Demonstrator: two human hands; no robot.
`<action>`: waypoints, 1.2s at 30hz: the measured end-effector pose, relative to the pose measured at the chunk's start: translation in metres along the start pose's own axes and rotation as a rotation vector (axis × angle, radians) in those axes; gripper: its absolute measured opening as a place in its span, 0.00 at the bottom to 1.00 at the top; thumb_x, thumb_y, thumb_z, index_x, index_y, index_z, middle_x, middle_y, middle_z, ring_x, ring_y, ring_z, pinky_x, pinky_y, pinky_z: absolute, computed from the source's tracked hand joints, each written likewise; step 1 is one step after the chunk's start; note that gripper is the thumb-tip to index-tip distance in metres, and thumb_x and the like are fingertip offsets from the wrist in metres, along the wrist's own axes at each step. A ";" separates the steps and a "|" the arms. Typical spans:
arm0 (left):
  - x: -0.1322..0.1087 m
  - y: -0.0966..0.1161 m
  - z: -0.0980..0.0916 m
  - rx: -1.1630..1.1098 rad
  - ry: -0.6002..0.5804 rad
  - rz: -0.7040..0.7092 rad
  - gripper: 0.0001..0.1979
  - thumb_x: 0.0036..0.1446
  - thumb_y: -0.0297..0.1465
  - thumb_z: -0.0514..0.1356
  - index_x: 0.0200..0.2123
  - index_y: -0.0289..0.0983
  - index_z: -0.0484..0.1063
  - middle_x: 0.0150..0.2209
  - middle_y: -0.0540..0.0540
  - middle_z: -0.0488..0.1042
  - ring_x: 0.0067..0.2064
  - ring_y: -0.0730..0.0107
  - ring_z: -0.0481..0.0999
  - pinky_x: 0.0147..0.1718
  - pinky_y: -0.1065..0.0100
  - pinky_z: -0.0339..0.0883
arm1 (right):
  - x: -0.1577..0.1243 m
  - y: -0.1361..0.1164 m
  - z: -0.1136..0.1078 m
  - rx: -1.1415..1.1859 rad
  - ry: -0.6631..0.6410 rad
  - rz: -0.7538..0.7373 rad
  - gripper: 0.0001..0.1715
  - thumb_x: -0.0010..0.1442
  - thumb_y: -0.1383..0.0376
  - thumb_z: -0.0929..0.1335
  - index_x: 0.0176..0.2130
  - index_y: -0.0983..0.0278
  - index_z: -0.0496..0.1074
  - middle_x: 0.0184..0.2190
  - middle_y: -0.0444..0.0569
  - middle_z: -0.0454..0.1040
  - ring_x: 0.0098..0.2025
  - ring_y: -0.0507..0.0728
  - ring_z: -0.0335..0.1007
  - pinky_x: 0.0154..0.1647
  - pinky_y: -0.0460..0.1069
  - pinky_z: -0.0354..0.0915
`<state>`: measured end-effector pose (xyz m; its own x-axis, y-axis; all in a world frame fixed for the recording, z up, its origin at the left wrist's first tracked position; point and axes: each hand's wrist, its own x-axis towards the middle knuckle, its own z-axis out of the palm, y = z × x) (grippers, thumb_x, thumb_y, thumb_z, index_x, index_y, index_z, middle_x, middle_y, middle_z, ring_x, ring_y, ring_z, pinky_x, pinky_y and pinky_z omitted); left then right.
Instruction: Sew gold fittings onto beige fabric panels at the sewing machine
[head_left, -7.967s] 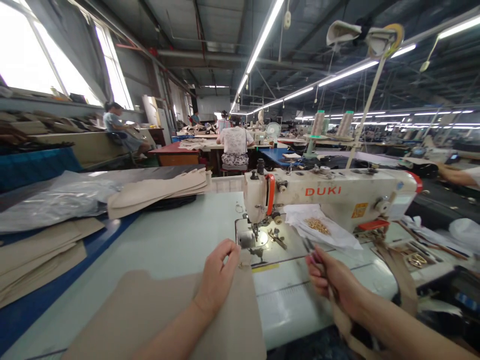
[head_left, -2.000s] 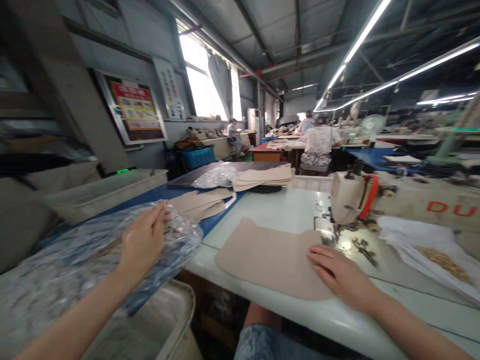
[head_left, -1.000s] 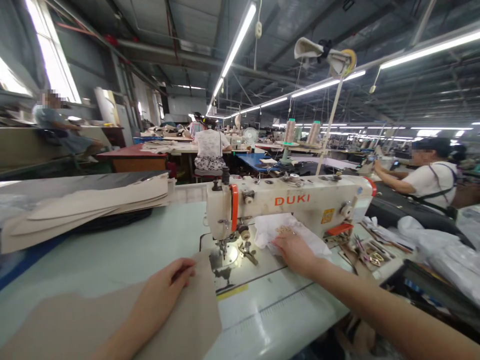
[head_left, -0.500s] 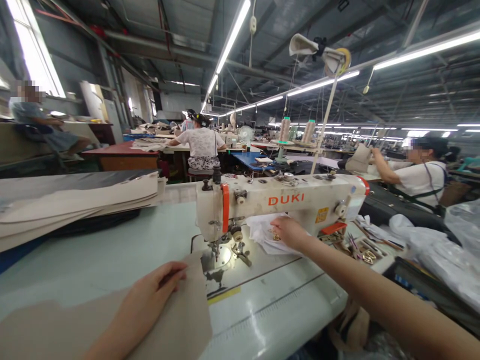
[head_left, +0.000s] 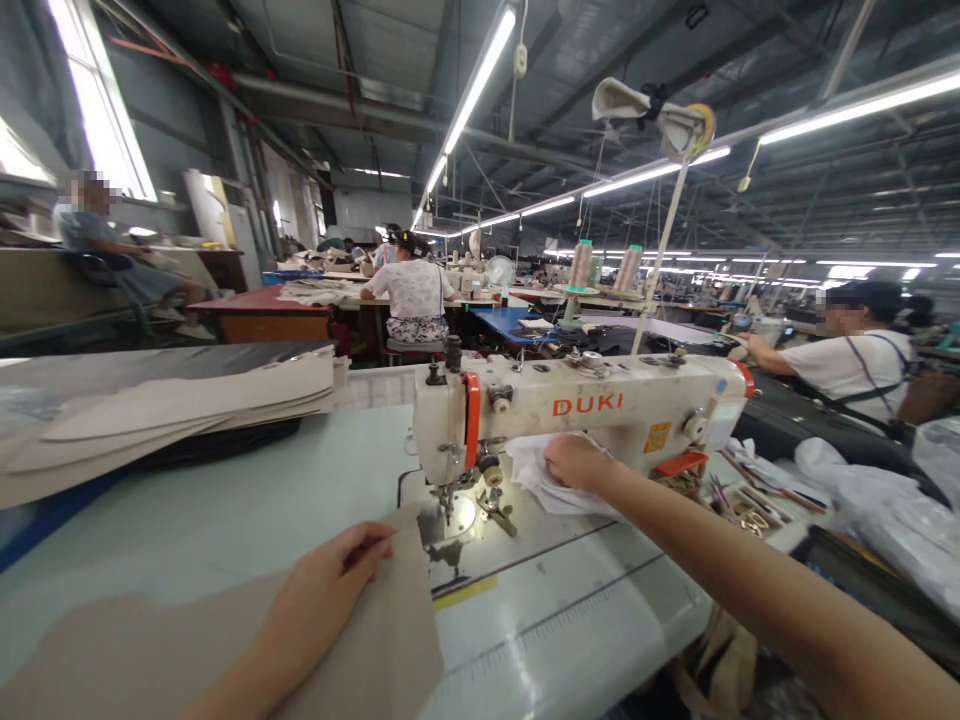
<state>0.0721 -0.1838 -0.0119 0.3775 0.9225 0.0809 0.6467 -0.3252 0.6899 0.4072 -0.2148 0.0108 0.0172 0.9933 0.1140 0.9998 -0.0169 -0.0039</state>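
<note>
Our left grip [head_left: 326,590] is clenched on a flat beige cut panel [head_left: 397,620] just beside the steel sewing-machine needle [head_left: 448,505]; our right grip [head_left: 574,462] rests on a crumpled white sheet [head_left: 536,475], clench unclear.

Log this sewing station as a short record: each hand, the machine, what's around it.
Left hand: holds the edge of a beige panel beside the needle plate
Right hand: on a crumpled white sheet
Machine: DUKI sewing machine, on a pale table
Left of machine: stack of beige panels
Right: co-worker, seated at another station
</note>
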 end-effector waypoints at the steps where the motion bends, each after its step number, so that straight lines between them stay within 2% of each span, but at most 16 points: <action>1: 0.000 0.001 0.000 0.010 -0.002 -0.002 0.15 0.50 0.39 0.51 0.34 0.41 0.74 0.25 0.50 0.77 0.31 0.61 0.76 0.32 0.67 0.65 | -0.001 0.001 -0.001 0.046 0.016 0.017 0.10 0.50 0.73 0.65 0.28 0.69 0.77 0.31 0.58 0.78 0.36 0.60 0.73 0.39 0.49 0.63; 7: -0.001 0.002 0.000 -0.001 -0.004 -0.003 0.14 0.50 0.39 0.52 0.33 0.41 0.75 0.27 0.51 0.77 0.32 0.62 0.76 0.32 0.68 0.64 | -0.027 0.000 -0.009 0.470 0.138 0.104 0.12 0.55 0.65 0.64 0.34 0.67 0.76 0.28 0.50 0.78 0.31 0.56 0.73 0.32 0.48 0.66; 12: -0.001 -0.001 0.002 -0.073 0.006 0.032 0.13 0.49 0.38 0.54 0.32 0.41 0.75 0.29 0.51 0.78 0.34 0.62 0.75 0.34 0.68 0.64 | -0.062 -0.028 -0.014 0.817 0.122 0.064 0.18 0.55 0.55 0.65 0.36 0.66 0.75 0.28 0.49 0.77 0.29 0.54 0.74 0.28 0.47 0.67; 14: -0.004 0.000 0.003 -0.116 -0.005 0.052 0.13 0.48 0.37 0.54 0.32 0.40 0.75 0.29 0.51 0.77 0.33 0.63 0.75 0.34 0.68 0.64 | -0.072 -0.047 -0.016 1.106 0.049 0.069 0.17 0.52 0.54 0.68 0.35 0.65 0.74 0.28 0.48 0.77 0.29 0.54 0.74 0.28 0.47 0.67; 17: -0.009 0.002 0.005 -0.194 -0.027 0.056 0.14 0.48 0.37 0.54 0.32 0.38 0.76 0.25 0.51 0.75 0.30 0.65 0.73 0.32 0.68 0.64 | -0.078 -0.081 -0.015 1.541 -0.137 0.147 0.14 0.45 0.58 0.73 0.31 0.64 0.73 0.26 0.46 0.77 0.28 0.53 0.74 0.30 0.47 0.67; 20: -0.014 0.001 0.007 -0.281 -0.042 0.055 0.14 0.47 0.36 0.55 0.34 0.37 0.76 0.24 0.51 0.74 0.28 0.66 0.72 0.30 0.68 0.64 | -0.076 -0.112 -0.009 1.731 -0.260 0.129 0.12 0.42 0.62 0.75 0.29 0.65 0.74 0.26 0.46 0.77 0.30 0.53 0.74 0.37 0.49 0.68; 24: -0.018 0.000 0.009 -0.348 -0.060 0.062 0.12 0.47 0.33 0.55 0.33 0.36 0.75 0.26 0.50 0.75 0.29 0.67 0.72 0.30 0.69 0.64 | -0.065 -0.138 0.004 1.788 -0.305 0.072 0.13 0.44 0.61 0.74 0.29 0.66 0.75 0.27 0.48 0.77 0.33 0.55 0.74 0.41 0.51 0.67; 27: -0.020 -0.001 0.009 -0.374 -0.064 0.086 0.09 0.48 0.32 0.56 0.31 0.36 0.74 0.26 0.51 0.74 0.29 0.69 0.71 0.31 0.70 0.63 | -0.053 -0.149 0.018 1.738 -0.162 0.029 0.15 0.42 0.58 0.75 0.29 0.64 0.73 0.25 0.46 0.77 0.31 0.54 0.73 0.39 0.50 0.67; 31: -0.020 -0.003 0.011 -0.366 -0.025 0.114 0.09 0.51 0.36 0.56 0.27 0.36 0.72 0.24 0.51 0.73 0.28 0.70 0.70 0.29 0.72 0.62 | -0.042 -0.158 0.032 1.729 0.030 0.018 0.20 0.41 0.56 0.76 0.33 0.62 0.72 0.27 0.45 0.78 0.31 0.55 0.73 0.37 0.50 0.67; 36: -0.023 0.003 0.007 -0.272 0.029 0.147 0.10 0.53 0.36 0.56 0.29 0.38 0.74 0.26 0.52 0.75 0.29 0.70 0.70 0.30 0.72 0.62 | -0.040 -0.159 0.034 1.673 0.049 0.073 0.16 0.41 0.54 0.75 0.26 0.63 0.76 0.27 0.48 0.78 0.31 0.55 0.72 0.34 0.50 0.66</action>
<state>0.0700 -0.2073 -0.0167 0.4325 0.8764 0.2119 0.3838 -0.3916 0.8363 0.2470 -0.2475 -0.0273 0.0927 0.9912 0.0944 -0.1058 0.1041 -0.9889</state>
